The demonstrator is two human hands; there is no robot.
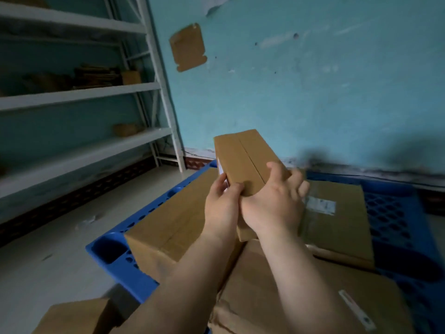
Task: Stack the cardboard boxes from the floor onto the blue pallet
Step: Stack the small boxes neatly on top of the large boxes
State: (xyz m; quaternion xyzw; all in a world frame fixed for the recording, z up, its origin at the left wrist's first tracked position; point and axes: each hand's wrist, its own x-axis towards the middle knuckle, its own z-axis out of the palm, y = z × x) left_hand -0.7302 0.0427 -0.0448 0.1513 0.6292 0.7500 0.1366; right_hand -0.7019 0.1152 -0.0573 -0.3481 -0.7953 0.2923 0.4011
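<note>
I hold a small taped cardboard box (243, 155) in the air above the blue pallet (397, 218). My left hand (221, 203) grips its near left edge. My right hand (274, 203) wraps over its near right corner from above. Under it, three larger cardboard boxes lie on the pallet: one on the left (168, 227), one with a white label at the back right (337, 213), and a creased one nearest me (301, 297). Another cardboard box (77, 317) sits on the floor at the bottom left.
White metal shelving (79, 92) with a few brown items fills the left side. A turquoise wall (313, 80) rises behind the pallet, with a piece of cardboard (187, 48) stuck on it. Pale floor (60, 256) lies to the pallet's left. Open blue grid shows at the pallet's right.
</note>
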